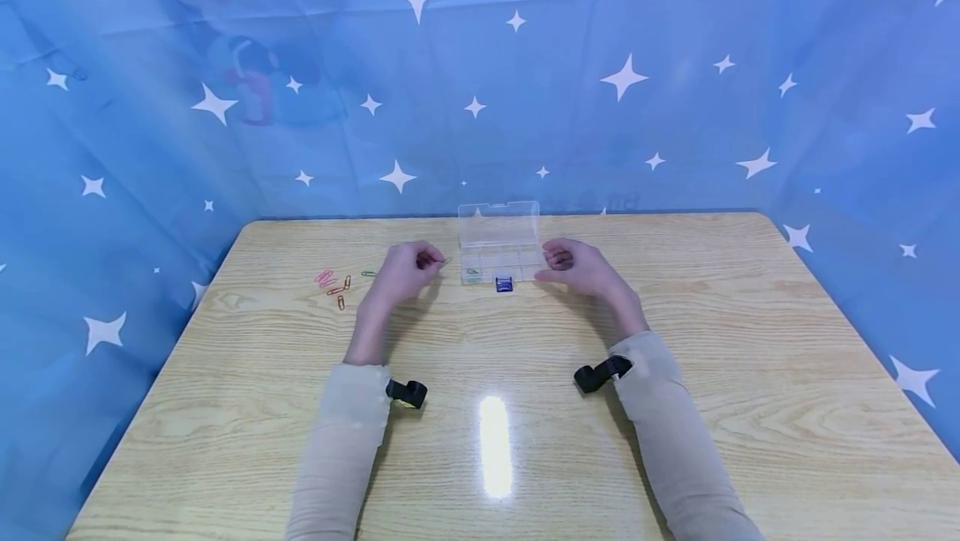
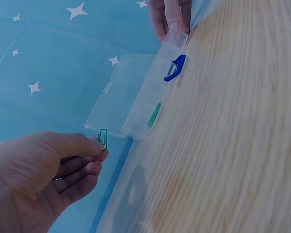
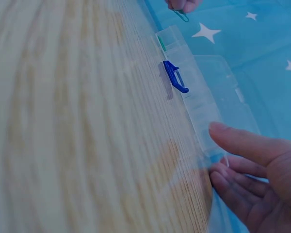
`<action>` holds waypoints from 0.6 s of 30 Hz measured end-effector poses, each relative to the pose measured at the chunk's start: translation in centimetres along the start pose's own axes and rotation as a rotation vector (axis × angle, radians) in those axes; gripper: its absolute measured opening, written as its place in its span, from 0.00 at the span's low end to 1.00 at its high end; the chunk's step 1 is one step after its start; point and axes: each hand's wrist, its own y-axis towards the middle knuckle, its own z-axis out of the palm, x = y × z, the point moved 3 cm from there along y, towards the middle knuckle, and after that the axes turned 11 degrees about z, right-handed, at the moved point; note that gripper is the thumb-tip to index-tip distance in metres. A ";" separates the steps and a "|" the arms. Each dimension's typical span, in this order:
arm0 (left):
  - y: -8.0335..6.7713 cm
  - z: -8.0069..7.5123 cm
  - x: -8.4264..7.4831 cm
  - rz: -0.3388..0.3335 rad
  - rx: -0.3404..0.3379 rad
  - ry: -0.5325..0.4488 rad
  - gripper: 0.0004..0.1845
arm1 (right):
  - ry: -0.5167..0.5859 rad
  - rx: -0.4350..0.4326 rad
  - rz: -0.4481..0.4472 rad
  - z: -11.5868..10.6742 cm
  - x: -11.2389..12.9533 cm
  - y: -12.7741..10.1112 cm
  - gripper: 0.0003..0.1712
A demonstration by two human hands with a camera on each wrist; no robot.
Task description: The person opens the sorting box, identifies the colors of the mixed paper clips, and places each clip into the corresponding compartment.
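Observation:
Between its thumb and fingertips my left hand (image 1: pixel 405 272) pinches a green paper clip (image 2: pixel 104 140), just off the left end of a clear plastic box (image 1: pixel 510 256). The box is divided into compartments, and its clear lid (image 1: pixel 498 228) stands raised at the back. Another green paper clip (image 2: pixel 154 115) lies in the box's left front compartment. A blue latch (image 1: pixel 504 284) hangs from the middle of the front wall. At the opposite end, my right hand (image 1: pixel 581 267) holds the box, thumb at the front edge and fingers curled behind the end.
Left of my left hand lie several pink paper clips (image 1: pixel 326 278), a few orange paper clips (image 1: pixel 341 303) and a green paper clip (image 1: pixel 368 273). The wooden table (image 1: pixel 712 374) ends behind the box at a blue star-patterned cloth (image 1: pixel 555 91).

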 end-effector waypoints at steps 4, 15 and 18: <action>0.5 0.5 -0.3 0.010 -0.004 -0.009 0.08 | -0.002 0.000 -0.004 -0.1 0.0 0.0 0.37; 1.3 1.6 -1.3 0.030 0.006 -0.038 0.08 | 0.001 -0.004 -0.012 0.0 -0.1 0.1 0.36; 1.5 1.9 -1.5 0.035 0.006 -0.041 0.08 | 0.003 -0.006 -0.011 0.0 -0.1 0.1 0.37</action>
